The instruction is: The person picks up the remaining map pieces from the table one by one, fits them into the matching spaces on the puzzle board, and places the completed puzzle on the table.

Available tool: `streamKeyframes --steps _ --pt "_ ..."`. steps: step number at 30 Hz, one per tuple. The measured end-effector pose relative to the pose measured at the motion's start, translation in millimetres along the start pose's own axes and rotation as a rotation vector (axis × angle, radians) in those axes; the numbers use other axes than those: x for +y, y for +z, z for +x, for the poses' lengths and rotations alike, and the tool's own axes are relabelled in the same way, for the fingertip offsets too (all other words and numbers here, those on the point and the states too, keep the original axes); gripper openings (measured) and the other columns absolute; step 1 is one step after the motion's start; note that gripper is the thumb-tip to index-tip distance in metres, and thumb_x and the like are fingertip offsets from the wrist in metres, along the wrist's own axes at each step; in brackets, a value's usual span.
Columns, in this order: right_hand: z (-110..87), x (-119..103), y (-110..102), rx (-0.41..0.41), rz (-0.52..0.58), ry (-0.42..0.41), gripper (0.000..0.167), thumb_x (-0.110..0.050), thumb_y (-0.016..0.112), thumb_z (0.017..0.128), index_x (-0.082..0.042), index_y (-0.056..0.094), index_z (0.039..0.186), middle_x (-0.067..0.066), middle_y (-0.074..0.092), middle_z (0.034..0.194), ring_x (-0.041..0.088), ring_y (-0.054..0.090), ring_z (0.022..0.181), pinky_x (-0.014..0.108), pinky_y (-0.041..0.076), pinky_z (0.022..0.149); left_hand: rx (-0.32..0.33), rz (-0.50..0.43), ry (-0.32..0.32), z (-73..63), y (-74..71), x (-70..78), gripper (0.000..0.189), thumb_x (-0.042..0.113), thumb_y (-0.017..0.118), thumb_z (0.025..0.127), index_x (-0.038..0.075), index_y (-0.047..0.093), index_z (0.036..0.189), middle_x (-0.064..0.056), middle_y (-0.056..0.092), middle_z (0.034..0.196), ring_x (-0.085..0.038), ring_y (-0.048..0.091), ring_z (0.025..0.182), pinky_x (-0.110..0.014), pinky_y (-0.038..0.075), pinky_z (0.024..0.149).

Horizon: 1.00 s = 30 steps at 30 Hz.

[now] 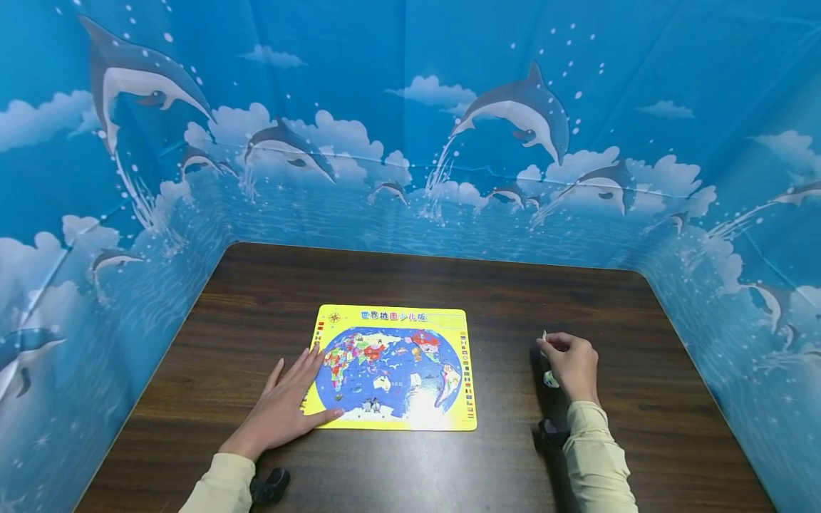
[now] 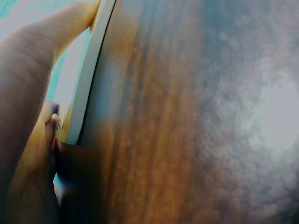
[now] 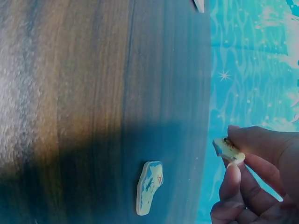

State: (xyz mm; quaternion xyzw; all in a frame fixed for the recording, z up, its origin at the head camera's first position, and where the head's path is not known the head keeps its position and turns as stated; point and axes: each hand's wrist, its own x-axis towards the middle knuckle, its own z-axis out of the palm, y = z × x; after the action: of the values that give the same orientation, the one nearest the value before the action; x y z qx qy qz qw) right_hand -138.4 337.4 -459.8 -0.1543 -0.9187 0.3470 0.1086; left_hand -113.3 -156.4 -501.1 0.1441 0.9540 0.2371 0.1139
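A yellow-bordered world map puzzle board [image 1: 410,425] with a blue ocean lies flat on the table. Over its left edge rests my left hand [image 1: 282,407], fingers extended and spread, the thumb on the lower border. In the left wrist view the thumb [image 2: 35,51] crosses the board's thick pale edge [image 2: 86,88]. To the right of the board, my right hand [image 1: 573,365] pinches a small pale puzzle piece [image 3: 228,150] between thumb and fingertips, raised over the table. A second, longer puzzle piece [image 3: 150,188], pale with blue edges, lies on the wood below that hand.
The dark wood table [image 1: 410,474] has rounded far corners. Blue dolphin-printed cloth [image 1: 410,206] walls off its back and both sides. Black wrist devices [image 1: 271,486] sit at both sleeves. A strong glare falls on the board's lower right.
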Motion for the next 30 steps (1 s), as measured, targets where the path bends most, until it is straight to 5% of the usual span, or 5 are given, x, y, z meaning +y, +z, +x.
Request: streamKeyframes --steps 12,19,30 --pt "-3.0 -3.6 -2.2 -0.025 0.085 0.089 0.015 -0.011 0.08 0.09 0.002 0.073 0.094 0.006 0.074 0.077 0.006 0.063 0.062 0.017 0.044 0.058 -0.002 -0.002 0.002 1.2 -0.6 -0.5 0.115 0.077 0.066 0.082 0.009 0.026 0.164 -0.011 0.017 0.172 -0.035 0.012 0.159 -0.064 -0.001 0.123" --pt "-6.8 -5.8 -0.5 -0.131 0.135 0.075 0.021 -0.006 0.067 0.098 0.009 0.072 0.113 0.019 0.077 0.092 0.023 0.077 0.08 0.015 0.049 0.059 -0.005 -0.002 -0.002 0.9 -0.4 0.0 0.115 0.077 0.067 0.081 0.008 0.026 0.164 -0.011 0.017 0.172 -0.035 0.012 0.159 -0.064 0.0 0.124" --pt "-14.0 -11.6 4.2 -0.09 0.071 0.051 0.018 -0.016 0.074 0.096 0.002 0.075 0.095 0.011 0.073 0.085 0.018 0.061 0.074 0.028 0.045 0.065 -0.002 -0.003 0.004 0.0 -0.6 0.0 0.115 0.077 0.066 0.082 0.008 0.026 0.164 -0.011 0.017 0.172 -0.035 0.013 0.159 -0.064 0.0 0.124"
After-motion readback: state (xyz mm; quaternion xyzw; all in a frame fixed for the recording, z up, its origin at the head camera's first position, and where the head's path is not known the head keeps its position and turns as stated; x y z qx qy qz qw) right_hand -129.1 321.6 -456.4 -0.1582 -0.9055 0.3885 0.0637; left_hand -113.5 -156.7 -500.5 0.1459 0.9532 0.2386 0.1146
